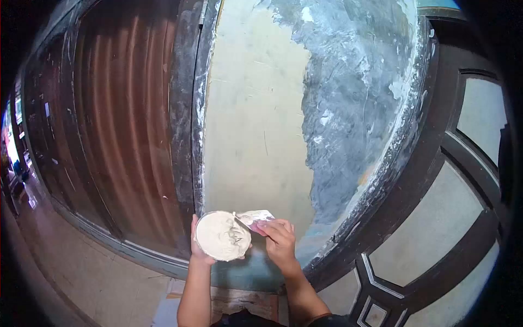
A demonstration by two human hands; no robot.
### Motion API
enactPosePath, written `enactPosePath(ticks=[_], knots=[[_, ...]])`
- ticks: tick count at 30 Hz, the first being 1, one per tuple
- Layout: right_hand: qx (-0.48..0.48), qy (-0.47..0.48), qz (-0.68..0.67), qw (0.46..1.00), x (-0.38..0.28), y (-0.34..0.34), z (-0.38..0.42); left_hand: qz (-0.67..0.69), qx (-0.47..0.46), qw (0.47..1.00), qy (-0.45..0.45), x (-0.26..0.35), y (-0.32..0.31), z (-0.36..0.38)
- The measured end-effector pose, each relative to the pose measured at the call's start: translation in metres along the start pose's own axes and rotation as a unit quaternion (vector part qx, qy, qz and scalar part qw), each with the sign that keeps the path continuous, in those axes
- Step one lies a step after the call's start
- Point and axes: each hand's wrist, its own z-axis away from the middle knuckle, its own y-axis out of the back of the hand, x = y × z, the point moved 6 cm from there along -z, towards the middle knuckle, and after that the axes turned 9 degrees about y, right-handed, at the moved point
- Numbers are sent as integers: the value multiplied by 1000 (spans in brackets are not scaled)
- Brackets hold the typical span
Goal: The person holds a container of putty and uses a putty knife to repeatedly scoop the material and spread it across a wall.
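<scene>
Wall (256, 125) ahead of both hands: cream coat on its left part, rough blue-grey on the right. Dark panelled door (436, 218) to the right of the right grip. Bowl (222, 235) of cream paste sits in the left hand (197, 242), fingers wrapped round its side. Right hand (280, 240) pinches a paste-smeared scraper (255, 218), its edge at the bowl's rim, just left of the right grip.
</scene>
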Motion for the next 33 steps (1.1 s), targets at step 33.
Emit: enactPosePath(ticks=[33], knots=[[-92, 152, 231, 957, 139, 132, -182, -31, 85, 979, -180, -79, 50, -17]])
